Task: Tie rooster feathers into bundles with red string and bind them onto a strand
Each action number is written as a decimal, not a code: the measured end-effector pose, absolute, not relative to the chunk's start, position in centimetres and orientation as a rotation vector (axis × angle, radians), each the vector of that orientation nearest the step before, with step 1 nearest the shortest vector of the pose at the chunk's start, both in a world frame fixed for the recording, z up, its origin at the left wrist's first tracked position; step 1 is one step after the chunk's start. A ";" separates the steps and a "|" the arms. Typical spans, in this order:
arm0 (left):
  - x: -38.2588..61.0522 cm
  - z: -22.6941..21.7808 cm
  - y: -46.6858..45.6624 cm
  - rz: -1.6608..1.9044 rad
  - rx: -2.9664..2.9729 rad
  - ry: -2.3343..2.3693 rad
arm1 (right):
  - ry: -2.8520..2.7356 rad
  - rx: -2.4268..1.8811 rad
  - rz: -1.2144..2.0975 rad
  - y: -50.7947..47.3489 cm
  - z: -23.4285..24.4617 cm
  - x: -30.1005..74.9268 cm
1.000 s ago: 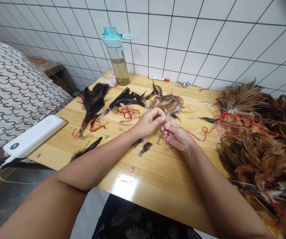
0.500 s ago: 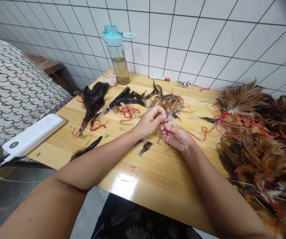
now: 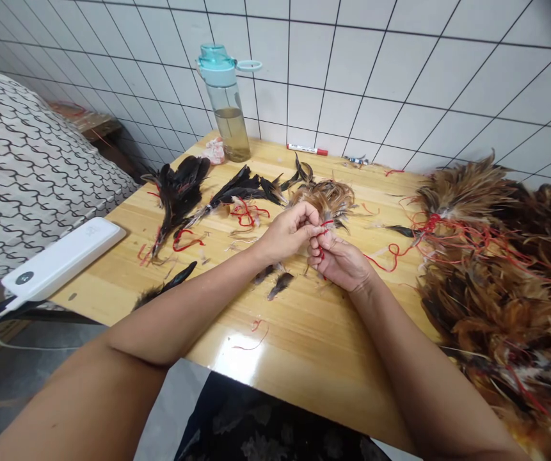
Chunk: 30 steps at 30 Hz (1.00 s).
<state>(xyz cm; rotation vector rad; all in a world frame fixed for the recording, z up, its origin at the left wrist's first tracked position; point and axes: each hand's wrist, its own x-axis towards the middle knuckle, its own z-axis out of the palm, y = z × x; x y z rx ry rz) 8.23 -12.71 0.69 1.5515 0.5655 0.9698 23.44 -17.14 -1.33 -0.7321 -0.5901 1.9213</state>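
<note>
My left hand (image 3: 288, 232) and my right hand (image 3: 343, 262) meet over the middle of the wooden table (image 3: 304, 333), fingertips together. Both are closed in a pinch on a red thread (image 3: 322, 238) that shows between the fingers and trails off to the right toward a red thread loop (image 3: 390, 253). Just behind the hands lies a small bundle of brown feathers (image 3: 327, 197). Two loose dark feathers (image 3: 275, 282) lie on the table under my left wrist.
Black feather bunches (image 3: 179, 189) with red thread scraps lie at the back left. A large heap of brown feathers tied with red thread (image 3: 500, 269) fills the right side. A water bottle (image 3: 224, 102) and red-capped marker (image 3: 306, 151) stand by the tiled wall. A white power bank (image 3: 59, 259) overhangs the left edge.
My left hand has drawn slightly up and left, and a short length of red thread now shows stretched between the two hands. The arms have hardly shifted.
</note>
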 end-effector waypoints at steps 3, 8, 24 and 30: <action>7.8 1.0 -12.6 0.985 1.809 0.563 | -0.581 -0.740 1.922 -17.1 -1.3 23.5; 7.3 1.2 -12.1 1.066 2.161 0.561 | -0.577 -0.736 1.934 -17.1 -1.3 23.6; 6.6 1.0 -10.6 1.183 2.582 0.219 | -0.678 -0.661 2.029 -17.4 -1.4 23.9; 6.4 1.1 -10.6 1.069 2.575 0.275 | -0.685 -0.693 2.006 -17.3 -1.4 24.0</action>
